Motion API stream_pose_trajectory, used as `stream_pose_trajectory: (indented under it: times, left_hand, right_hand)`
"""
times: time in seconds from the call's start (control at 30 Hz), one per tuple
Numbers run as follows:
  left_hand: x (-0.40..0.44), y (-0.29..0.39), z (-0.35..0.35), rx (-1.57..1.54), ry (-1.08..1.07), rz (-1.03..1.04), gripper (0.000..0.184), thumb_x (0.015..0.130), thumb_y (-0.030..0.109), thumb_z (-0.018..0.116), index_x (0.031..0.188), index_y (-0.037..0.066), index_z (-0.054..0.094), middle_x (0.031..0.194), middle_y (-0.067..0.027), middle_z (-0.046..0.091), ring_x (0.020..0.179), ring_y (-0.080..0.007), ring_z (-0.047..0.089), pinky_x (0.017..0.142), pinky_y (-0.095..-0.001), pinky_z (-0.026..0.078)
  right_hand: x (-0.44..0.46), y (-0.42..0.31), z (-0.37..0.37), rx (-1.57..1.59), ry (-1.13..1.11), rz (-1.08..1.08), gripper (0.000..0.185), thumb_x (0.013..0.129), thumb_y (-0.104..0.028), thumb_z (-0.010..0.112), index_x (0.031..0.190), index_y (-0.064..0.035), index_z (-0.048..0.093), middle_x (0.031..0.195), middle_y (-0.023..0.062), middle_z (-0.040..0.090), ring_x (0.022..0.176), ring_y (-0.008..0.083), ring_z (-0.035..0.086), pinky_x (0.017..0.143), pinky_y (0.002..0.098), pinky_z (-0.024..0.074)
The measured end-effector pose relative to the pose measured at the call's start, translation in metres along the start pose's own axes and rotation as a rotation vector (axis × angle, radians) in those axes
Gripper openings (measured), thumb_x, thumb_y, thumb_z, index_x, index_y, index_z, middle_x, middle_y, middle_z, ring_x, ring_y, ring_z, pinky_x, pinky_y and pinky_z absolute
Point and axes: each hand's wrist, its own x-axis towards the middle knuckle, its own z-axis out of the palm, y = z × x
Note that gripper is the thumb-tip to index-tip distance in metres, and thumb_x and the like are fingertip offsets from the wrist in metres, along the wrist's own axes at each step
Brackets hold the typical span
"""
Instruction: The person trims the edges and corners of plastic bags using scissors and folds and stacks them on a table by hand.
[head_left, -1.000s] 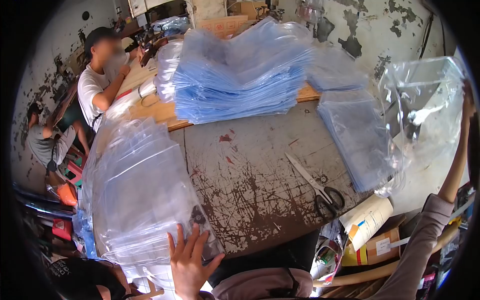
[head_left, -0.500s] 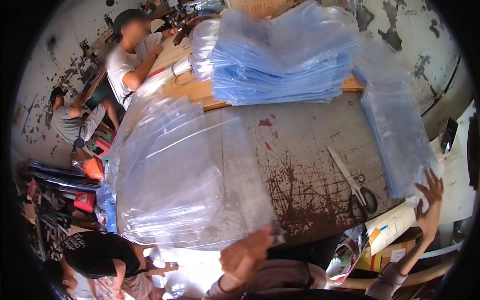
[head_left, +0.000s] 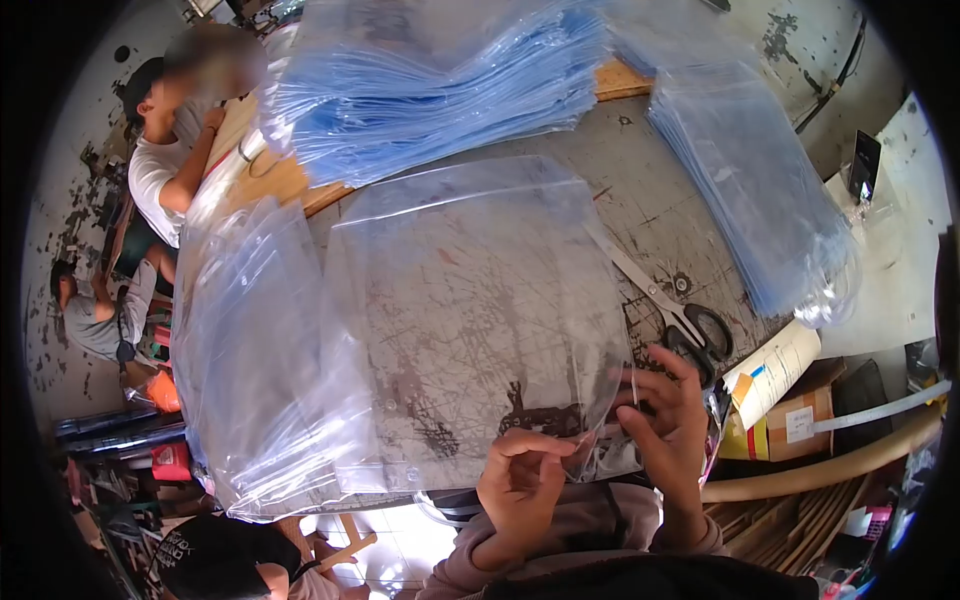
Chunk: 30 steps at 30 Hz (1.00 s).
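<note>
A clear plastic bag lies spread over the worn table in front of me, with a seam line across its far end. My left hand pinches its near edge between thumb and fingers. At the bag's near right corner is my right hand, its fingers apart and curved beside the plastic; whether they touch it I cannot tell. Just beyond that hand lie large scissors with black handles, blades pointing away to the left, partly beside the bag's edge. To the left, more clear bags lie in an overlapping pile.
A thick stack of bluish plastic bags stands at the back. Another stack lies along the right side. A phone leans at far right; a cardboard box sits below. Co-workers sit at left.
My right hand has left the right-hand stack and come to the bag's near corner. My left hand has brought one bag rightward from the pile. The view has shifted right.
</note>
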Motion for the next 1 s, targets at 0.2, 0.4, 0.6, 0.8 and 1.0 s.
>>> stream_pose_trajectory:
  times: [0.2, 0.4, 0.6, 0.8, 1.0]
  left_hand:
    - [0.0, -0.013, -0.008, 0.09, -0.129, 0.232, 0.018, 0.078, -0.014, 0.049, 0.092, -0.002, 0.049, 0.085, -0.0153, 0.054, 0.082, -0.0219, 0.06, 0.075, -0.0274, 0.046]
    - [0.001, -0.017, -0.009, 0.276, -0.198, 0.355, 0.029, 0.068, -0.017, 0.056, 0.093, -0.002, 0.053, 0.089, -0.0139, 0.05, 0.084, -0.0209, 0.056, 0.076, -0.0264, 0.043]
    - [0.0, -0.015, -0.009, 0.289, -0.171, 0.309, 0.032, 0.065, -0.011, 0.066, 0.093, 0.002, 0.056, 0.092, -0.0131, 0.054, 0.086, -0.0204, 0.055, 0.076, -0.0278, 0.045]
    - [0.004, 0.03, -0.023, 0.786, -0.598, 0.402, 0.042, 0.068, 0.017, 0.075, 0.106, 0.005, 0.061, 0.103, -0.0101, 0.059, 0.096, -0.0189, 0.059, 0.083, -0.0336, 0.048]
    - [-0.002, 0.049, -0.08, 1.59, 0.287, 0.329, 0.043, 0.075, 0.028, 0.068, 0.108, 0.001, 0.06, 0.12, -0.0145, 0.051, 0.111, -0.0324, 0.047, 0.091, -0.0481, 0.033]
  right_hand:
    - [0.008, -0.003, 0.0, -0.062, -0.012, -0.038, 0.049, 0.081, 0.01, 0.053, 0.126, 0.0015, 0.036, 0.106, 0.0164, 0.059, 0.088, 0.0188, 0.062, 0.067, 0.0285, 0.056]
    - [0.015, -0.004, 0.004, -0.136, 0.022, -0.031, 0.036, 0.082, 0.01, 0.052, 0.117, 0.0026, 0.046, 0.102, 0.014, 0.061, 0.082, 0.0171, 0.063, 0.061, 0.0256, 0.0555]
    - [0.017, 0.003, -0.005, -0.117, -0.064, -0.067, 0.02, 0.08, 0.007, 0.056, 0.1, 0.0049, 0.058, 0.098, 0.0124, 0.061, 0.083, 0.0139, 0.061, 0.062, 0.0218, 0.0516]
    - [0.016, -0.003, 0.004, -0.141, 0.001, -0.104, 0.015, 0.078, 0.01, 0.055, 0.091, 0.004, 0.058, 0.097, 0.0121, 0.06, 0.087, 0.0135, 0.059, 0.069, 0.0221, 0.05]
    - [0.019, -0.017, -0.034, -0.31, 0.104, -0.138, 0.012, 0.078, 0.009, 0.058, 0.089, 0.004, 0.057, 0.096, 0.0097, 0.06, 0.082, 0.014, 0.06, 0.074, 0.0232, 0.0468]
